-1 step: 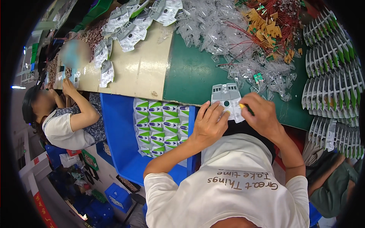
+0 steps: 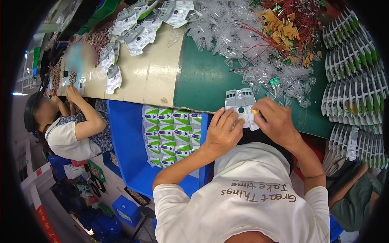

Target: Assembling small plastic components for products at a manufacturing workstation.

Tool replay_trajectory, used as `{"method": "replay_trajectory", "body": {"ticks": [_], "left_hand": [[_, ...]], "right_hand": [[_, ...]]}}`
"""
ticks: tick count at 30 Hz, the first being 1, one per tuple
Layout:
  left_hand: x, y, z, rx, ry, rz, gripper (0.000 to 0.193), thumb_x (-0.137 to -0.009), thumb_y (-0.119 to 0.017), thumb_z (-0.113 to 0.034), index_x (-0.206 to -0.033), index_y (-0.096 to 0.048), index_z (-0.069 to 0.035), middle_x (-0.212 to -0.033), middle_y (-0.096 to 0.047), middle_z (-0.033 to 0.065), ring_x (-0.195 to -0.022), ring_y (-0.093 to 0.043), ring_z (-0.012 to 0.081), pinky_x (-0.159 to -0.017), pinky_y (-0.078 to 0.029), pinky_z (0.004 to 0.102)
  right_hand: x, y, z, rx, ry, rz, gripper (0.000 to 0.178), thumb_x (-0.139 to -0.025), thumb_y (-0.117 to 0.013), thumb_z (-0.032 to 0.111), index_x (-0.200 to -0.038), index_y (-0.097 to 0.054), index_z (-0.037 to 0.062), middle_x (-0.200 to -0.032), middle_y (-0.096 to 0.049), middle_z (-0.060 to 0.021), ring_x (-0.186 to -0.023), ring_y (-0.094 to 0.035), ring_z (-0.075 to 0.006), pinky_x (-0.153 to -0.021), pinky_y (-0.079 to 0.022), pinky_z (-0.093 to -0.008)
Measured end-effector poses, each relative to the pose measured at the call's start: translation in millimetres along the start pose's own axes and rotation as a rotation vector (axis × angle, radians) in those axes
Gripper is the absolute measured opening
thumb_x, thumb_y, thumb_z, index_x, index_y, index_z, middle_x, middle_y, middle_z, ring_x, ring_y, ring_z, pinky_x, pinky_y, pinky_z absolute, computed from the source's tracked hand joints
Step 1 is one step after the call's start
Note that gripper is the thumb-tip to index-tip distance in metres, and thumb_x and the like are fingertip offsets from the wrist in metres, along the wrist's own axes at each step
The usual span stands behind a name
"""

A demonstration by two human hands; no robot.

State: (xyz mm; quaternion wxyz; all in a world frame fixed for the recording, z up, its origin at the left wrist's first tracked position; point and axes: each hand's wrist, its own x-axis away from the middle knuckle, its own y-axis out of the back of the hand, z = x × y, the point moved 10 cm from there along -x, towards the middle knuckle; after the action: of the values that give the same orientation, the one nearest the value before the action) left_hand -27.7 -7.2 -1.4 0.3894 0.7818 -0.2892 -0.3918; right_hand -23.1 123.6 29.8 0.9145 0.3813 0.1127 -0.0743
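A light grey plastic housing (image 2: 245, 96) with a round hole and dark slots lies at the near edge of the green mat (image 2: 202, 77). The fingers of my left hand (image 2: 223, 130) bend over its left side, gripping it with the thumb on its face. My right hand (image 2: 277, 121) is closed around a small yellow-and-dark tool (image 2: 255, 111), held over the housing's right side. Most of that tool is hidden by the fingers, so its kind is unclear. Clear plastic parts (image 2: 259, 77) lie just beyond the housing, with a small green circuit board (image 2: 275, 82) among them.
Orange pieces with red wires (image 2: 283, 30) are heaped at the back. Grey-and-green housings (image 2: 354, 95) stand in rows at right. A blue bin (image 2: 129, 139) with white-and-green housings (image 2: 166, 133) sits below the table's edge. Grey housings (image 2: 139, 38) lie back left; a person (image 2: 73, 133) works at far left.
My right hand and the tool in it have shifted slightly left and away from me. My left hand and the housing look unmoved.
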Motion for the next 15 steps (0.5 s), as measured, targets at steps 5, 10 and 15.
{"method": "replay_trajectory", "body": {"ticks": [5, 10, 15], "left_hand": [[-12.9, -9.9, -1.2, 0.091, -0.082, 0.013, 0.034, -0.065, -0.075, -0.008, -0.098, -0.068, -0.006, -0.104, -0.061, 0.0121, -0.106, -0.061, 0.0301, -0.097, -0.047, 0.0484], [-32.8, 16.5, 13.0, 0.251, -0.066, 0.082, 0.025, -0.071, -0.082, -0.013, -0.088, -0.067, -0.004, -0.093, -0.063, 0.0106, -0.089, -0.063, 0.0301, -0.088, -0.050, 0.0454], [-67.0, 39.7, 60.1, 0.264, 0.031, -0.144, 0.017, -0.075, -0.079, 0.000, -0.089, -0.069, -0.001, -0.086, -0.067, 0.0131, -0.078, -0.064, 0.0299, -0.071, -0.052, 0.0383]], "right_hand": [[-6.6, -37.1, -6.1, 0.344, 0.105, 0.256, 0.014, -0.075, -0.067, 0.006, -0.086, -0.058, 0.0033, -0.089, -0.056, -0.0099, -0.073, -0.064, -0.0249, -0.057, -0.052, -0.0370], [-4.4, -48.6, -4.0, 0.359, 0.142, 0.278, 0.013, -0.077, -0.063, 0.008, -0.088, -0.057, 0.0034, -0.087, -0.053, -0.0097, -0.071, -0.062, -0.0235, -0.056, -0.053, -0.0366], [-4.0, -47.4, 0.6, 0.264, 0.134, 0.265, 0.018, -0.078, -0.062, 0.005, -0.095, -0.058, 0.0045, -0.093, -0.054, -0.0086, -0.074, -0.065, -0.0225, -0.057, -0.054, -0.0370]]}}
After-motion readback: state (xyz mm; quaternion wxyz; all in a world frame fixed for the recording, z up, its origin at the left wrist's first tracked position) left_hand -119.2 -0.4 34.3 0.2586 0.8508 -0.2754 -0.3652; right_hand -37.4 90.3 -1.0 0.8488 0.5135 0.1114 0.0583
